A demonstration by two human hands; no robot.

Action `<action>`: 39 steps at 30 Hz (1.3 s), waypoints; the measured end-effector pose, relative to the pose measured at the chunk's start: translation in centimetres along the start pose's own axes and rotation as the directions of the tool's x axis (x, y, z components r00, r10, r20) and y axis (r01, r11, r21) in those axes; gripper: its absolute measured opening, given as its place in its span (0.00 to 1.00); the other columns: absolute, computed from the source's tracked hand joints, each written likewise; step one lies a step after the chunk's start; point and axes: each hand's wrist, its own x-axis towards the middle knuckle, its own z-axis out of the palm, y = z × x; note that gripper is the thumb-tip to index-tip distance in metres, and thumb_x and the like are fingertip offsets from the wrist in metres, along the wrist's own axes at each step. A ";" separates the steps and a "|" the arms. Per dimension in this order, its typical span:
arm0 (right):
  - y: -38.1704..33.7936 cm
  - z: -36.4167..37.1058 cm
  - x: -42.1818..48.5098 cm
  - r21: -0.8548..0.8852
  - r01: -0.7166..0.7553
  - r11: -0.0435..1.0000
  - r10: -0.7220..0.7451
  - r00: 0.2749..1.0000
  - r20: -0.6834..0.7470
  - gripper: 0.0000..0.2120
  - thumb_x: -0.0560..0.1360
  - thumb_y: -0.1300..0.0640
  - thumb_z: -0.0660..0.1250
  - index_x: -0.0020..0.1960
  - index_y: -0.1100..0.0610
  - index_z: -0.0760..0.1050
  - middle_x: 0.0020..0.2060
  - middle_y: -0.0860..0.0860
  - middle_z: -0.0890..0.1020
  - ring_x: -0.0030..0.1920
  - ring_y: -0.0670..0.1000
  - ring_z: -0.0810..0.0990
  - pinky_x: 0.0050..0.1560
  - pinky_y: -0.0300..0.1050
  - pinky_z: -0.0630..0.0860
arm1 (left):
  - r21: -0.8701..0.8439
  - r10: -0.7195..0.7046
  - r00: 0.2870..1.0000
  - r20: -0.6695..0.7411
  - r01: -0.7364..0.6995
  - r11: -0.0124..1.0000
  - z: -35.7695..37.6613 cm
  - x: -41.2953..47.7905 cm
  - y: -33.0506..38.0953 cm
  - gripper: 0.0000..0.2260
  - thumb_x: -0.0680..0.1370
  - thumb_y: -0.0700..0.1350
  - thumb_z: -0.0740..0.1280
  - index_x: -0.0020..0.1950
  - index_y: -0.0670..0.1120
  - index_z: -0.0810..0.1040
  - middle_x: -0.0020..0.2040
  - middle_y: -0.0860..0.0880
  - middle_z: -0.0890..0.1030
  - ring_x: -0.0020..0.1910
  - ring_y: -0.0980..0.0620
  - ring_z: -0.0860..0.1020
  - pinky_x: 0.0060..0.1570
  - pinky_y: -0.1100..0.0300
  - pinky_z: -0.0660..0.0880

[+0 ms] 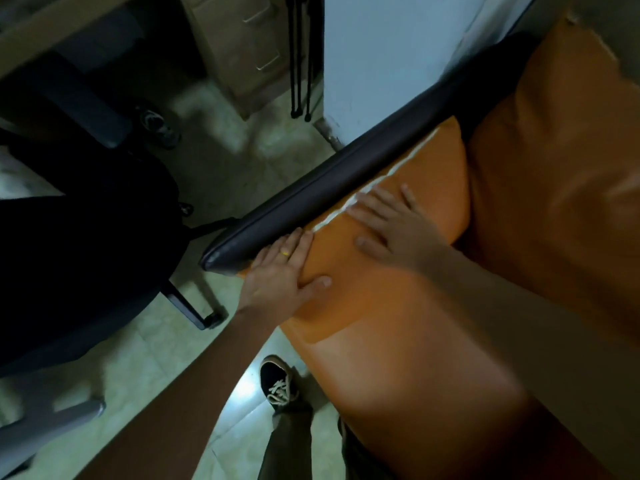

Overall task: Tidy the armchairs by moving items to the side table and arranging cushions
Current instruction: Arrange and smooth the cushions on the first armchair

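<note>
An orange cushion point(408, 188) with a white seam stands against the dark armrest point(311, 195) of the orange armchair point(561, 202). My left hand point(280, 271) grips the cushion's near end, fingers between cushion and armrest, thumb pressed on its front. Further along, my right hand point(398, 230) lies flat on the cushion's face with fingers spread. The orange seat point(398, 358) runs below both forearms.
A black office chair point(86, 258) on castors stands to the left on the tiled floor point(221, 174). A wooden drawer unit point(242, 50) and a white wall panel point(388, 57) are beyond the armrest. My shoe point(277, 382) is beside the seat's front edge.
</note>
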 end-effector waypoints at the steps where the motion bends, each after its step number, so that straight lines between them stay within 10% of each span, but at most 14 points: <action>1: 1.1 -0.3 0.1 0.008 -0.029 1.000 0.030 0.999 -0.026 0.30 0.80 0.34 0.48 0.79 0.42 0.59 0.79 0.46 0.61 0.81 0.51 0.52 0.77 0.61 0.38 | -0.002 -0.020 0.999 -0.031 0.020 1.000 0.4 -0.7 -0.4 0.37 0.79 0.72 0.48 0.83 0.56 0.46 0.82 0.52 0.54 0.80 0.49 0.55 0.77 0.49 0.52; 10: 8.0 -4.9 1.9 -0.049 -0.297 0.954 0.300 0.950 0.087 0.38 0.76 0.32 0.43 0.81 0.48 0.55 0.81 0.46 0.55 0.81 0.54 0.46 0.78 0.65 0.42 | -0.274 -0.428 0.903 0.027 0.419 0.866 -0.5 -7.9 -3.3 0.33 0.79 0.69 0.55 0.81 0.60 0.52 0.72 0.44 0.74 0.65 0.40 0.77 0.57 0.45 0.76; 15: 6.2 -4.4 0.8 0.182 -0.466 0.866 0.442 0.883 0.160 0.33 0.76 0.28 0.55 0.78 0.33 0.52 0.81 0.42 0.44 0.80 0.55 0.34 0.70 0.78 0.44 | -0.618 -0.409 0.911 0.045 0.347 0.705 0.4 -8.7 0.2 0.41 0.74 0.69 0.68 0.80 0.66 0.48 0.79 0.52 0.63 0.74 0.51 0.68 0.71 0.53 0.67; 22: 6.7 -2.6 -0.1 0.225 -0.413 0.882 0.407 0.910 0.078 0.35 0.74 0.26 0.56 0.77 0.30 0.49 0.81 0.42 0.42 0.80 0.56 0.33 0.72 0.78 0.47 | -0.924 -0.662 0.748 -0.036 0.229 0.308 2.5 -4.4 6.3 0.56 0.68 0.58 0.80 0.80 0.65 0.39 0.82 0.55 0.44 0.73 0.63 0.53 0.71 0.58 0.58; 27: 6.9 -2.0 -0.1 0.237 -0.395 0.887 0.399 0.916 0.033 0.36 0.74 0.26 0.56 0.78 0.32 0.50 0.81 0.43 0.42 0.80 0.57 0.33 0.72 0.78 0.48 | -0.934 -0.719 0.692 -0.067 0.209 0.288 2.8 -3.4 6.6 0.57 0.66 0.56 0.81 0.82 0.59 0.43 0.82 0.55 0.47 0.70 0.67 0.55 0.69 0.61 0.58; 39: 9.1 -0.5 -0.2 0.309 -0.302 0.902 0.355 0.925 -0.133 0.36 0.72 0.28 0.59 0.78 0.37 0.58 0.82 0.48 0.49 0.81 0.59 0.39 0.74 0.74 0.42 | -0.817 -0.586 0.810 0.015 0.348 0.460 2.3 -2.4 6.6 0.64 0.59 0.66 0.80 0.80 0.61 0.38 0.81 0.56 0.41 0.80 0.49 0.48 0.76 0.42 0.56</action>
